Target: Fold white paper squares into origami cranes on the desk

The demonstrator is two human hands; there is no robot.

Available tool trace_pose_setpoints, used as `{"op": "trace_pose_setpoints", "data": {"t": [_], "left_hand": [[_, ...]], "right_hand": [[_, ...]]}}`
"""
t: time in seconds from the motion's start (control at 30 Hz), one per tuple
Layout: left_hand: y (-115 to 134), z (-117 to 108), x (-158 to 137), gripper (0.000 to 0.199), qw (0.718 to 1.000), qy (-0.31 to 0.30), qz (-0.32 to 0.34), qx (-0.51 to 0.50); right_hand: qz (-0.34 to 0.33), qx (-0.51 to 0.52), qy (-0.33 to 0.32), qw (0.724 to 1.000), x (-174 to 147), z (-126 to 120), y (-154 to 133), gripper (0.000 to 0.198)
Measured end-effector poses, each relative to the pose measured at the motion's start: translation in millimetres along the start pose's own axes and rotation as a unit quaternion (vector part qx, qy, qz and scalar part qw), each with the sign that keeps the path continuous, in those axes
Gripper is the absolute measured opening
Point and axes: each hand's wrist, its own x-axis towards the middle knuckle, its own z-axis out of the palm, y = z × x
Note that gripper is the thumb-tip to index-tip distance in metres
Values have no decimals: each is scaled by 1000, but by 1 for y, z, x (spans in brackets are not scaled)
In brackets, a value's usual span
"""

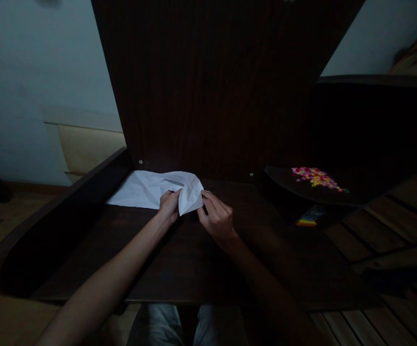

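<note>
A creased white sheet of paper (141, 187) lies along the back of the dark wooden desk, its right end lifted and folded over. My left hand (169, 205) grips that raised part from below, thumb on top, fingers partly hidden under the paper. At the right corner of the fold, my right hand (216, 215) pinches the edge between thumb and fingers. The paper's left part rests flat on the desktop near the side panel.
The dark desktop (165, 269) has a raised side panel (60, 226) at left and a tall back board (212, 86). On a corner shelf (280, 180) at right lies a pile of small pink and yellow pieces (316, 178). Something with a yellow-red edge (307, 222) sits beneath it.
</note>
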Motion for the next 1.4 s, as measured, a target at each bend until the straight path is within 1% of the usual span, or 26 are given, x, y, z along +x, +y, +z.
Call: {"op": "trace_pose_setpoints", "data": {"t": [0.1,0.2,0.27,0.37,0.43,0.53,0.67,0.87,0.97,1.13,1.33,1.4], "left_hand": [[0,0,0,17,999,19,-20,-20],[-1,2,1,18,998,40,-25,-39],[-1,3,2,20,998,41,-18,-47],[-2,3,3,25,998,38,-8,-51],[-2,3,2,28,999,33,-8,-38],[-1,2,0,32,1000,7,-1,-16],[0,3,-2,32,1000,-11,10,15],[0,3,-3,35,998,-37,7,47],[-2,2,-3,35,998,-48,-2,50],[-6,0,1,36,995,-74,3,61],[-8,-1,3,41,992,-107,4,66],[-8,-1,3,40,991,-113,10,74]], "right_hand": [[0,13,11,1000,-1,1,1,19],[37,34,12,999,2,1,1,18],[86,50,12,995,6,0,2,16],[170,79,31,982,13,0,5,13],[226,103,40,968,17,-1,8,13],[303,130,39,943,23,-3,16,14],[378,138,22,915,27,-5,30,20],[418,159,17,894,27,-2,46,23],[436,178,8,882,28,-2,49,22],[454,197,9,869,31,-2,49,20],[505,271,19,819,37,-1,53,16],[519,288,20,805,39,0,55,15]]}}
